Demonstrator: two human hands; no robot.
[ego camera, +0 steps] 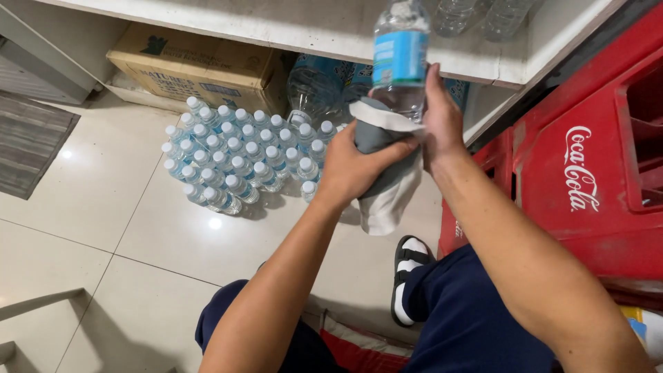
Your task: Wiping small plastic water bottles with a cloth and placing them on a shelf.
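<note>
I hold a clear plastic water bottle (400, 62) with a blue label upright in front of the white shelf. My right hand (442, 117) grips its lower part from the right side. My left hand (356, 166) presses a grey and white cloth (387, 193) against the bottom of the bottle; the cloth hangs down below my fingers. The bottle's base is hidden by the cloth and my hands.
Several small capped water bottles (235, 162) stand packed together on the tiled floor. A cardboard box (200, 65) and large water jugs (318, 86) sit under the white shelf (311, 24). Red plastic crates (587, 173) stand at the right. My sandalled foot (409, 276) is below.
</note>
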